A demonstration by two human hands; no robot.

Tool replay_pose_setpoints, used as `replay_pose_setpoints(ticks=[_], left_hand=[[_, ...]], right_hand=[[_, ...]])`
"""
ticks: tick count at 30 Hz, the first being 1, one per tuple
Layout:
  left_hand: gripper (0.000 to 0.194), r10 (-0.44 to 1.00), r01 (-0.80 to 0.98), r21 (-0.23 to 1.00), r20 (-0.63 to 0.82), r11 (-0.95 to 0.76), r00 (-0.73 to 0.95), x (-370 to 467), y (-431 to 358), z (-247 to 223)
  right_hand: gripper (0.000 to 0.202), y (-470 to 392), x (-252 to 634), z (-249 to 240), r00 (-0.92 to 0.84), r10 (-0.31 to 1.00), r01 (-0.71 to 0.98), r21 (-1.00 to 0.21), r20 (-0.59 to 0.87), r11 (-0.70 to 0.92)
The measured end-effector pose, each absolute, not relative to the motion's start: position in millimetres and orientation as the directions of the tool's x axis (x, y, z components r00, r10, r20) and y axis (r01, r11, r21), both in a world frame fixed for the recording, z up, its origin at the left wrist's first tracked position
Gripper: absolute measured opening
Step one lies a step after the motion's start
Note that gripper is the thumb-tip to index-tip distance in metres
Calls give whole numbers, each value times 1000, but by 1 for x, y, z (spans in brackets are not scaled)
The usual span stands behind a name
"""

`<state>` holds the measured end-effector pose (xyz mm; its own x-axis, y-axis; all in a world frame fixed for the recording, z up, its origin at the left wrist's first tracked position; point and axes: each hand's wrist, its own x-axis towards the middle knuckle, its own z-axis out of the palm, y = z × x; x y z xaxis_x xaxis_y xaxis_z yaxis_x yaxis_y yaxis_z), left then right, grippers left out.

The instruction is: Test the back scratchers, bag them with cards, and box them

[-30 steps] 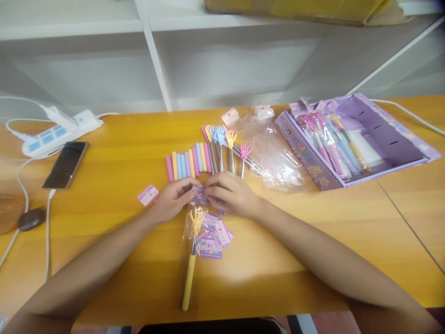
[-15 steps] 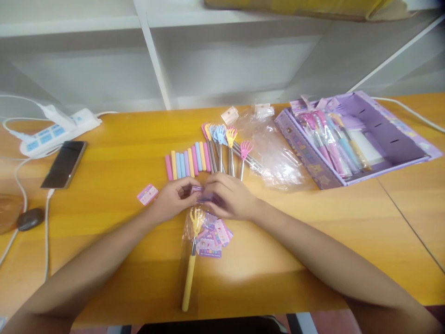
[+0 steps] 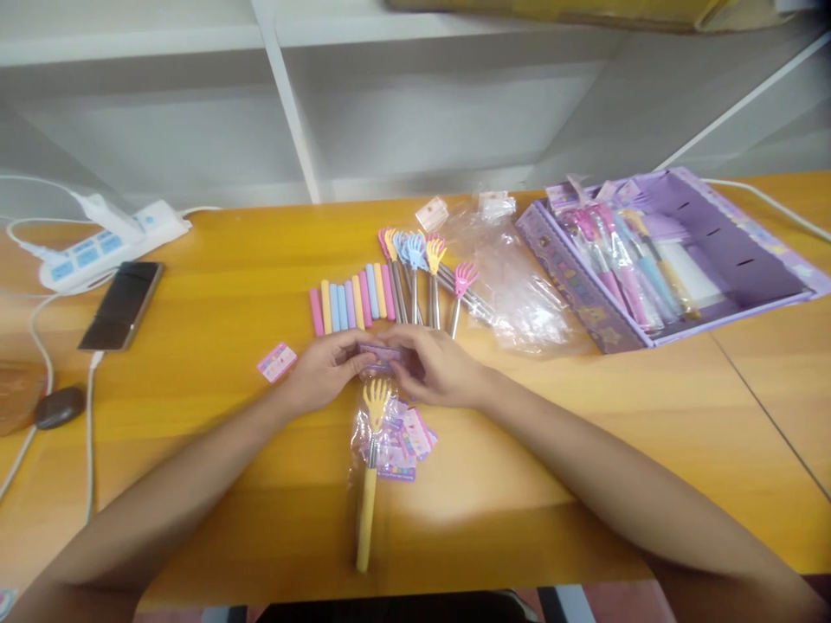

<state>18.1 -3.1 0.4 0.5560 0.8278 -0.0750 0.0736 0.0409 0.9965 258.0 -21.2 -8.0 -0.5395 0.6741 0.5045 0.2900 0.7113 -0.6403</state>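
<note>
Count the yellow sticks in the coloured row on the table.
3: one yellow stick second from the picture's left, another just right of the purple stick, a third second from the right. The left hand might hide more.

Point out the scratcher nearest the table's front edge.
The bagged yellow scratcher, nearer than the left hand and right hand; the other heads are farther back.

Bare hands (image 3: 319,374), seemingly dark clothing (image 3: 396,609)
</note>
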Motion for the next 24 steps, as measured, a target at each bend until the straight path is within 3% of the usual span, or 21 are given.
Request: replay_pose_setpoints(ticks=[5,9,12,16,21,24], left_hand=[[24,810,128,991,-49,-33,584,15,-2,0],[31,814,74,997,-21,-26,580,13,-2,-1],[53,809,42,999,-34,11,587,13,-3,0],[85,776,168,986,-102,-4,622,15,-5,5],[84,762,131,985,-173,117,624,15,-7,12],[79,754,36,989,-133,144,643,13,-4,9]], right_hand=[[54,-22,262,-13,-545,710,333,-662,445,671],[57,-22,262,-16,-491,721,333,-659,489,674],[57,-23,260,-15,-356,746,359,-655,563,665],[55,-24,257,-15,-264,738,378,-637,621,672],[47,-26,257,-16,-242,798,381,-702,552,602],[25,-27,257,4,-206,872,524,-702,445,482]])
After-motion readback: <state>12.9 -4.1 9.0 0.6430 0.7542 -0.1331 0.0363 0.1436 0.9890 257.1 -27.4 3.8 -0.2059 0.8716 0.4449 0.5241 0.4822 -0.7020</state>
